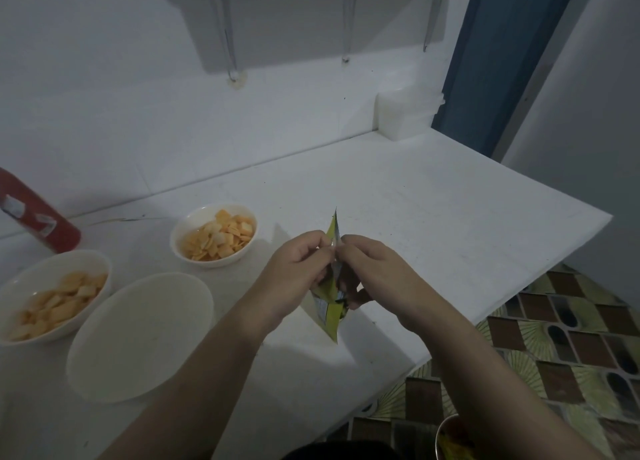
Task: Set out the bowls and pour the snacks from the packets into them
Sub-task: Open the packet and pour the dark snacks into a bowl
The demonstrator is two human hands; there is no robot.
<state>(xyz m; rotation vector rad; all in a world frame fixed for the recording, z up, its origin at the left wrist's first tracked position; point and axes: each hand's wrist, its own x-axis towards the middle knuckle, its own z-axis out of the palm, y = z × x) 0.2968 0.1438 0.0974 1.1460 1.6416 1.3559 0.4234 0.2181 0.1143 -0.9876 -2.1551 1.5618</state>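
A yellow-green snack packet [331, 307] is held upright over the white counter [433, 224], edge-on to me. My left hand [298, 269] pinches its top edge from the left. My right hand [370, 272] pinches the same edge from the right, fingers curled round the packet's side. Three white bowls stand to the left. The far bowl [214, 235] holds orange square crackers. The bowl at the left edge [52, 297] also holds crackers. The near bowl [140, 336] holds nothing.
A red cylindrical container [34, 213] lies at the far left against the wall. A white box [405, 113] sits in the back corner. The counter's edge runs diagonally on the right above a patterned tiled floor [554, 338]. A metal container [453, 439] shows at the bottom edge.
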